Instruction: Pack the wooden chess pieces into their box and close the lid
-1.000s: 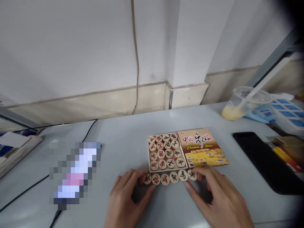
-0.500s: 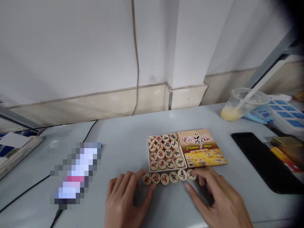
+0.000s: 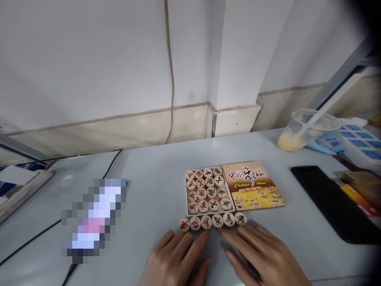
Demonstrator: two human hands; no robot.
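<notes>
A row of round Chinese chess pieces (image 3: 206, 221), some marked red and some black, lies on the table in front of an open box (image 3: 188, 200). More pieces (image 3: 201, 193) fill the box in rows, characters up. Just below the row's left half, my left hand (image 3: 178, 256) rests with fingers spread and nothing in it. My right hand (image 3: 258, 254) is below the right half, its fingers stretched out, the tips close to or touching the black-marked pieces (image 3: 229, 219). The box lid (image 3: 254, 184), printed "Chinese chess", lies against the box's right side.
A pixelated phone-like device (image 3: 98, 218) with a cable lies at left. On the right are a black phone (image 3: 333, 202) and a plastic cup (image 3: 297, 131) with a straw. Papers (image 3: 20, 182) sit at the far left edge. A wall stands behind the table (image 3: 149, 174).
Both hands have drawn in from the row's ends toward its middle and slightly nearer to me. The rightmost piece, partly covered by my right fingers before, now shows fully.
</notes>
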